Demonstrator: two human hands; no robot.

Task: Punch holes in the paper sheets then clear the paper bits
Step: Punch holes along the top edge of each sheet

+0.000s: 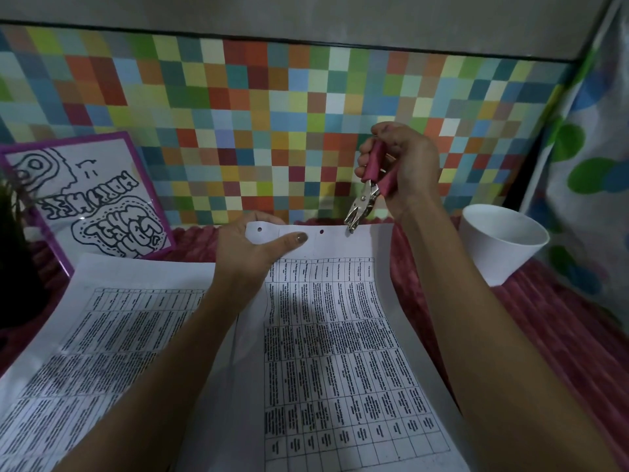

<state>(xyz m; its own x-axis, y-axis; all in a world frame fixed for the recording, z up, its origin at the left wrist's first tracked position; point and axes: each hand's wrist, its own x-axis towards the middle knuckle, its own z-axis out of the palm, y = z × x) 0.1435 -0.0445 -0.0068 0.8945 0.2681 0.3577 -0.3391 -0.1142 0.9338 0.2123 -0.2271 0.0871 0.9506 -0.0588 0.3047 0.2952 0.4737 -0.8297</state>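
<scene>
A printed sheet [333,335] with a table of text lies in front of me, its far edge lifted. My left hand [252,250] pinches that far edge, thumb on top. Two punched holes show along the edge, one by my fingers and one right of my thumb. My right hand [398,165] grips a pink-handled hole punch [369,189]. The metal jaws of the punch sit on the sheet's far edge, right of the second hole. A second printed sheet [102,335] lies to the left, partly under my left arm.
A white bowl [500,240] stands at the right on the red ribbed cloth [544,318]. A purple-framed drawing [88,199] leans on the checkered wall at left, beside a dark plant [17,260]. A spotted curtain [585,165] hangs at the right.
</scene>
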